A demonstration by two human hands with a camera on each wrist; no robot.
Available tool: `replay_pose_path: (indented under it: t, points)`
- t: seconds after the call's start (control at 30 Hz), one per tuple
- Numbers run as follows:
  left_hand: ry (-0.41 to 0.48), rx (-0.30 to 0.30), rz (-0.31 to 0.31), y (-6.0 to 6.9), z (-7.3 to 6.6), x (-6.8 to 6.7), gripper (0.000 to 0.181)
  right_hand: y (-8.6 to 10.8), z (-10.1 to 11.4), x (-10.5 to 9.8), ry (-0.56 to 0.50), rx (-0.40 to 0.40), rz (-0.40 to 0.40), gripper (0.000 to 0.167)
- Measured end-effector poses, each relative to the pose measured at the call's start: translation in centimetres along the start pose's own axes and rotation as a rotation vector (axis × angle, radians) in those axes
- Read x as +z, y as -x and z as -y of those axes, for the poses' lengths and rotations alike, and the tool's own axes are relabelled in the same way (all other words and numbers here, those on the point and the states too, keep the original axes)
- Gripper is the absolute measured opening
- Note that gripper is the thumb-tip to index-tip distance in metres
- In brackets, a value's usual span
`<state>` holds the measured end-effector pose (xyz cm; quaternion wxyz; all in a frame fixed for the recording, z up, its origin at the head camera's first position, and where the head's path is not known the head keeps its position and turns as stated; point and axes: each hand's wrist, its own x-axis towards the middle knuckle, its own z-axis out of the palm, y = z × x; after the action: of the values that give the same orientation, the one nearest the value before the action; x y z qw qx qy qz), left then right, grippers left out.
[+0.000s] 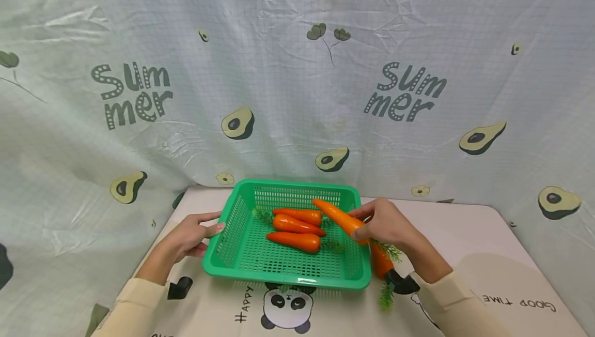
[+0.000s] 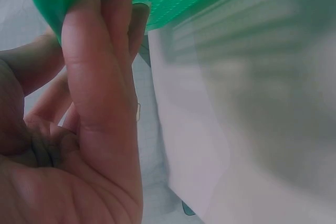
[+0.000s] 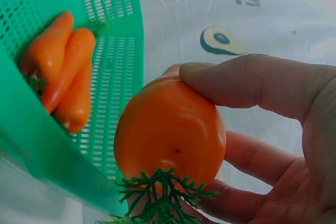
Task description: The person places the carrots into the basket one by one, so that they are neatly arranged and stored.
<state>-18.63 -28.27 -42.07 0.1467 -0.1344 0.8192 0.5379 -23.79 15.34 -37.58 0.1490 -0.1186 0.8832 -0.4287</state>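
A green plastic basket [image 1: 288, 277] with perforated walls sits in the middle of the head view, and three orange carrots [image 1: 297, 225] lie inside it. My left hand [image 1: 190, 234] grips the basket's left rim, thumb on top and other fingers at the outer side. In the left wrist view that hand's fingers [image 2: 100, 77] reach up to the green rim. Over the basket's right side, my right hand [image 1: 383, 223] pinches another carrot [image 1: 341, 217] between thumb and fingers, its tip pointing to the far left. The right wrist view shows this carrot's blunt end [image 3: 170, 135] with green leaves.
One more carrot [image 1: 381, 262] lies on the table right of the basket, partly hidden by the right wrist. The pale table [image 1: 441, 228] bears a printed panda [image 1: 288, 306] and lettering. Behind it hangs a curtain [image 1: 288, 78] printed with avocados.
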Motion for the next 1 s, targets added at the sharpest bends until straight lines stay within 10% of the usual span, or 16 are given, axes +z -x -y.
replay_pose_path:
  t: [1.0]
  points:
    - [0.015,-0.011,0.009,-0.1,-0.1,-0.1,0.059,-1.5,1.5,1.7,0.013,-0.076,0.086,0.047]
